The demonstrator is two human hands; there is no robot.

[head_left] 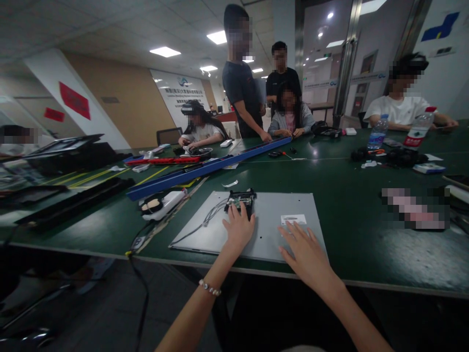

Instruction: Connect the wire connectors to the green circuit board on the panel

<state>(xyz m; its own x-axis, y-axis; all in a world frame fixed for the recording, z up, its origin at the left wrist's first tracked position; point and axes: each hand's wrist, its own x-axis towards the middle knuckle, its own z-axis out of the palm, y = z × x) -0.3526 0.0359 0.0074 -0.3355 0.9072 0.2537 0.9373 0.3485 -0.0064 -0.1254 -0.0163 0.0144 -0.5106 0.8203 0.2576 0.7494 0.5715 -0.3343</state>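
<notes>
A flat grey metal panel (271, 244) lies on the green table in front of me. A small circuit board in a black frame (241, 199) sits near its far edge, with grey cables (208, 217) trailing left across the panel. My left hand (240, 226) has its fingers spread, the fingertips at the near side of the board. Over the panel's right part is my right hand (303, 248), fingers apart, just short of a white label (293, 219). Neither hand holds anything. Whether the right palm touches the panel I cannot tell.
Left of the panel lies a white power strip (166, 205); a long blue rail (208, 168) slants across the table behind it. Two bottles, one with a red cap (419, 128), stand at the right. Several people are around the table. The table's near edge (366, 285) is close to me.
</notes>
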